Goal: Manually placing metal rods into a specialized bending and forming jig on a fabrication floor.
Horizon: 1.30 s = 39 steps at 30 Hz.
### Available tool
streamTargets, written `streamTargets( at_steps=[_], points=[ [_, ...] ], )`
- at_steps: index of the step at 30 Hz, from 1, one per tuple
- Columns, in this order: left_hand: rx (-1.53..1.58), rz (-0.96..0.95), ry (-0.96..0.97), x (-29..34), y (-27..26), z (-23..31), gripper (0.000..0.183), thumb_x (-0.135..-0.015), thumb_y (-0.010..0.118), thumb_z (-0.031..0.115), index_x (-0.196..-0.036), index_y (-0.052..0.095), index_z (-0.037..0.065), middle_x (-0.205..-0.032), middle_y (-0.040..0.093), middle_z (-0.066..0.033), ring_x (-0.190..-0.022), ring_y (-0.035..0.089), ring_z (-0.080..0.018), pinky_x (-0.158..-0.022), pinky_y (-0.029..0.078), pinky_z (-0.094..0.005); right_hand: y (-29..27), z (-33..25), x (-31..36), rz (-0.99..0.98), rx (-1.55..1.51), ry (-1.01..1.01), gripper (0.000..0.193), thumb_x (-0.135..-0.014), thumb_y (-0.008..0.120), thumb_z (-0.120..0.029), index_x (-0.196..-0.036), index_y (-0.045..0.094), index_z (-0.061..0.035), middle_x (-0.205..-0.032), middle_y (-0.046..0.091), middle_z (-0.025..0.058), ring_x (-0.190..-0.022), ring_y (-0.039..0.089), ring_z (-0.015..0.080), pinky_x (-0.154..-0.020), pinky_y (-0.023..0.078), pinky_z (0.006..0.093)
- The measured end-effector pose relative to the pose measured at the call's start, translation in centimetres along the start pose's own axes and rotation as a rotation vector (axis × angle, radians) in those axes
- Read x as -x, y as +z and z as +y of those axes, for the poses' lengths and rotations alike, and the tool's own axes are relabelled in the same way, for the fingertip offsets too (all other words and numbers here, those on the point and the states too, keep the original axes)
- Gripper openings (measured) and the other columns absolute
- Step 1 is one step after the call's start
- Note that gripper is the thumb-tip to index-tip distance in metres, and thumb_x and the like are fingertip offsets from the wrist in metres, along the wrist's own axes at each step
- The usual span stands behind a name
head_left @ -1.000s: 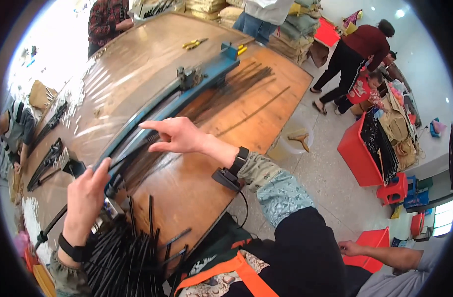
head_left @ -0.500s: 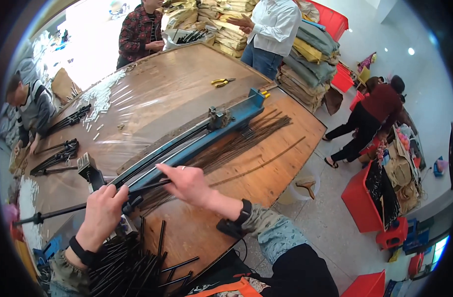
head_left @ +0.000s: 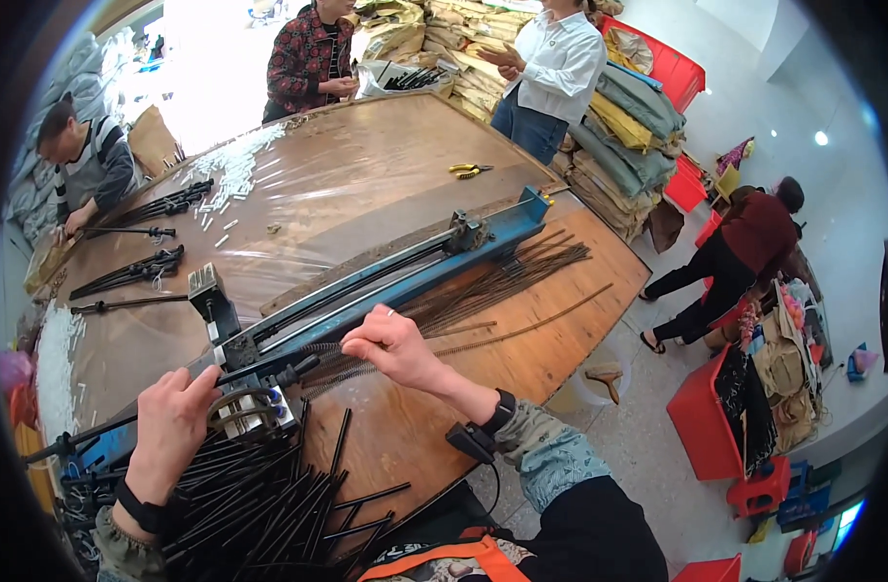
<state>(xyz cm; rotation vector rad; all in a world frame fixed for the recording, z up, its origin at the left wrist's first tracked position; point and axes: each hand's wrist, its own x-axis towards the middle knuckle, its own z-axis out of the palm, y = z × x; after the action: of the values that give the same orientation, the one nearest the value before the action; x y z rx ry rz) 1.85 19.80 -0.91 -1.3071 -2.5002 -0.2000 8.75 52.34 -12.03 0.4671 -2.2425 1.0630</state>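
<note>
My left hand (head_left: pixel 175 412) is closed around a long black rod (head_left: pixel 104 429) that slants from the lower left toward the near end of a blue rail fixture (head_left: pixel 386 303). To its right, my right hand (head_left: pixel 395 349) pinches the end of a thin dark coil spring (head_left: pixel 322 347), which stretches leftward toward the rod's end. Just below the spring is a black knobbed fitting (head_left: pixel 293 372). A metal clamp block (head_left: pixel 253 415) with a hose sits beside my left hand. Loose black tubes (head_left: pixel 269 495) are heaped under my wrists.
Long springs (head_left: pixel 521 281) lie along the rail on the wooden table (head_left: pixel 386 436). Yellow-handled pliers (head_left: pixel 470 171), white pieces (head_left: pixel 240 170) and black rod bundles (head_left: pixel 138 272) lie farther off. Three people stand around the table, another bends at the right near red bins (head_left: pixel 701 412).
My right hand has drawn away from the rod, and the spring now shows between them. My left hand keeps its grip on the rod. The whole view has shifted slightly.
</note>
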Motion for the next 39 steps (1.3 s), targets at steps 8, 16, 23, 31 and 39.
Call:
streamTargets(
  at_steps=[8,16,23,31,39],
  points=[
    [0.079,-0.071,0.014,0.3,-0.7,1.1,0.033,-0.083,0.063,0.005,-0.116,0.062,0.008,-0.076,0.051,-0.0118,-0.074,0.055,-0.0316,-0.064,0.045,-0.042,2.0,-2.3,-1.0,0.178,0.004,-0.21,0.024,-0.08,0.075,-0.011,-0.103,0.07,-0.0083,-0.07,0.054,0.0066,-0.063,0.052,0.023,-0.058,0.044,0.0337],
    [0.078,0.047,0.115,0.0,-0.9,0.7,0.038,-0.087,0.059,0.003,-0.124,0.058,0.007,-0.08,0.053,-0.0135,-0.076,0.055,-0.0324,-0.067,0.046,-0.0405,2.1,-1.0,-2.0,0.259,0.195,-0.276,0.03,-0.084,0.067,-0.003,-0.114,0.066,-0.0068,-0.091,0.067,0.0118,-0.068,0.06,0.0258,-0.059,0.049,0.0336],
    [-0.042,0.302,-0.156,3.6,-5.7,-6.1,0.021,-0.091,0.063,0.011,-0.109,0.062,0.001,-0.082,0.058,-0.017,-0.072,0.058,-0.0361,-0.064,0.046,-0.0404,5.1,-0.2,-5.7,-0.103,-0.135,0.264,0.014,-0.094,0.06,-0.006,-0.106,0.065,-0.0008,-0.087,0.069,0.0056,-0.075,0.063,0.0115,-0.068,0.051,0.0255],
    [-0.023,0.398,-0.264,8.7,-8.5,-7.7,0.019,-0.092,0.063,0.012,-0.106,0.063,-0.001,-0.083,0.061,-0.0166,-0.07,0.059,-0.0335,-0.064,0.046,-0.0365,13.9,-3.9,-13.2,-0.289,-0.453,0.081,0.007,-0.091,0.064,-0.007,-0.094,0.066,-0.0003,-0.081,0.069,0.0028,-0.077,0.063,0.0066,-0.071,0.051,0.0224],
    [0.02,0.295,-0.434,12.3,-7.2,-9.3,0.02,-0.091,0.063,0.013,-0.107,0.063,0.0,-0.083,0.061,-0.0167,-0.07,0.059,-0.0327,-0.064,0.046,-0.0365,16.1,-4.4,-13.9,-0.382,-0.383,0.048,0.015,-0.09,0.068,-0.018,-0.093,0.067,-0.0028,-0.075,0.069,0.0055,-0.069,0.062,0.0077,-0.063,0.049,0.0248]
  ],
)
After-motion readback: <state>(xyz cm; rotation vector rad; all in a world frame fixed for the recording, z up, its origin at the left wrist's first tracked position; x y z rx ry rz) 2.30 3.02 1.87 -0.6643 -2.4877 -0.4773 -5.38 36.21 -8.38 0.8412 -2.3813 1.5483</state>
